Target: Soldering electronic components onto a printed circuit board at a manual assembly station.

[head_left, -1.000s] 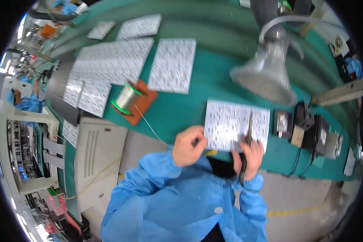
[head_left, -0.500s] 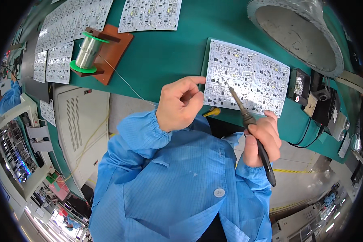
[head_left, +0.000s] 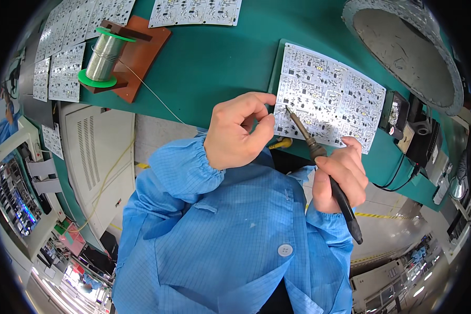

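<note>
My right hand [head_left: 340, 180] is wrapped round the dark handle of a soldering iron [head_left: 310, 141]. The iron slants up and left, its tip over the left part of a white circuit board panel [head_left: 324, 78]. At the panel's left edge my left hand [head_left: 239, 131] is closed in a pinch on thin solder wire [head_left: 161, 102]. This wire comes from a solder spool [head_left: 103, 58] with green flanges and passes behind the hand. A short end shows between the fingertips and the iron's tip. Whether wire and tip touch is too small to tell.
The spool sits on a brown stand [head_left: 144, 57] on the green bench mat [head_left: 214, 63]. More panels [head_left: 196, 11] lie at the back and far left. A wide fume hood [head_left: 403, 52] overhangs the right; a small dark box [head_left: 395, 112] stands beside the panel. A yellow-ended item [head_left: 281, 143] lies at the front edge.
The iron's tip has moved left across the panel, close to my left fingertips. My left hand still pinches the wire at the panel's edge. The whole view has shifted slightly.
</note>
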### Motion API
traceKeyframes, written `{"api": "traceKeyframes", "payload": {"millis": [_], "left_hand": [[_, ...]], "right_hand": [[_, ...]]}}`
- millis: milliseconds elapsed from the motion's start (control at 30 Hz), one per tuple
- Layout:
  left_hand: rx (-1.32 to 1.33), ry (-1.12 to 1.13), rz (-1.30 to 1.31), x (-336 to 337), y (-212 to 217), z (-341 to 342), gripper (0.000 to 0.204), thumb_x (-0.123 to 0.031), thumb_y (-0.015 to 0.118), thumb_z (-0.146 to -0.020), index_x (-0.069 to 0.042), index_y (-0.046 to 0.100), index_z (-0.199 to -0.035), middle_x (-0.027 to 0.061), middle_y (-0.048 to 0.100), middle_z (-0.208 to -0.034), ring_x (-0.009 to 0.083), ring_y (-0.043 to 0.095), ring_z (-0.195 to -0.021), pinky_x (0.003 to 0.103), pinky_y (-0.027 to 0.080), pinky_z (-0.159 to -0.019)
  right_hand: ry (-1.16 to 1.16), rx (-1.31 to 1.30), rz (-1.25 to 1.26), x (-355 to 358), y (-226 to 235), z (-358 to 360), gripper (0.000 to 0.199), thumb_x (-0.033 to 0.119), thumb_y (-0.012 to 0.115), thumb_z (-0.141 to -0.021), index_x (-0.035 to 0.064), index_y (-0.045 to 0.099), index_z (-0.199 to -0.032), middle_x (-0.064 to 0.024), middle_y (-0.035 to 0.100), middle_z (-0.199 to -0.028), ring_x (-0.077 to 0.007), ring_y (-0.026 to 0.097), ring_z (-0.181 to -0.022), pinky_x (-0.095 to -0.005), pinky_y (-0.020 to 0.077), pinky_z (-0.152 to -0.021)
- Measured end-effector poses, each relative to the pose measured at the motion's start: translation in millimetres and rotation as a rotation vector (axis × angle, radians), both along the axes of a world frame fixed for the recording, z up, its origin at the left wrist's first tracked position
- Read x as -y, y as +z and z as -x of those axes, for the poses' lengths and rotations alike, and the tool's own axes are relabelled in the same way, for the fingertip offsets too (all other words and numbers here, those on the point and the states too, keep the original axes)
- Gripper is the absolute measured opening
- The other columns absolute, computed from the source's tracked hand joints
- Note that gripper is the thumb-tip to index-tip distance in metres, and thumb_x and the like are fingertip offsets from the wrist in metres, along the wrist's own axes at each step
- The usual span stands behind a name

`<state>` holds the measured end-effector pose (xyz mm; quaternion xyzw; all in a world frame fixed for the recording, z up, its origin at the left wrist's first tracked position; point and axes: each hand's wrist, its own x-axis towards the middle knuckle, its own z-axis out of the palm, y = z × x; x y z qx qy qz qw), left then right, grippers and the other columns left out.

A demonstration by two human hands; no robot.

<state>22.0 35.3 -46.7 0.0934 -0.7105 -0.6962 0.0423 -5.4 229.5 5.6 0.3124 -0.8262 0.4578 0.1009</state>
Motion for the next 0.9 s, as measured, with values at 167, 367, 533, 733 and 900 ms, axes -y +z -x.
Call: {"api": "traceKeyframes", "payload": {"millis": [167,367,533,733,900], "left_hand": [[0.006,-0.012,0.011,0,0,1,0.008,0.001,0.061,-0.074,0.000,0.054,-0.069,0.0110,0.066,-0.088,0.0023,0.039,-0.045,0.021,0.033,-0.040],[-0.044,0.004,0.096,14,11,2,0.008,0.005,0.059,-0.075,0.001,0.054,-0.070,0.0119,0.064,-0.095,-0.0004,0.038,-0.048,0.018,0.030,-0.042],[-0.054,0.034,0.113,16,10,13,0.008,0.008,0.059,-0.075,0.002,0.056,-0.071,0.0103,0.061,-0.096,-0.0017,0.036,-0.049,0.017,0.027,-0.043],[-0.034,0.082,0.112,9,12,33,0.007,0.000,0.064,-0.071,-0.003,0.057,-0.070,0.0050,0.062,-0.088,0.0016,0.038,-0.046,0.020,0.029,-0.041],[-0.065,0.065,0.142,6,9,43,0.007,0.000,0.064,-0.070,-0.002,0.057,-0.068,0.0054,0.062,-0.087,0.0023,0.040,-0.047,0.020,0.030,-0.041]], "right_hand": [[-0.004,0.001,-0.008,2,2,0,0.014,0.014,0.061,-0.074,0.0002,0.061,-0.075,-0.0066,0.052,-0.056,-0.0199,0.048,-0.053,-0.0459,0.0434,-0.080],[-0.080,-0.022,0.084,-11,7,3,0.014,0.017,0.064,-0.072,0.0025,0.065,-0.073,-0.0051,0.053,-0.055,-0.0182,0.048,-0.051,-0.0444,0.0436,-0.080],[-0.142,0.004,0.102,-22,7,3,0.014,0.017,0.062,-0.074,0.0023,0.063,-0.075,-0.0056,0.050,-0.054,-0.0187,0.046,-0.051,-0.0460,0.0432,-0.080],[-0.136,0.020,0.116,-15,3,10,0.015,0.017,0.062,-0.074,0.0019,0.064,-0.077,-0.0054,0.050,-0.054,-0.0187,0.046,-0.051,-0.0459,0.0437,-0.079],[-0.086,0.023,0.102,-5,-1,23,0.014,0.016,0.063,-0.073,0.0021,0.065,-0.077,-0.0050,0.050,-0.054,-0.0186,0.047,-0.051,-0.0443,0.0448,-0.077]]}}
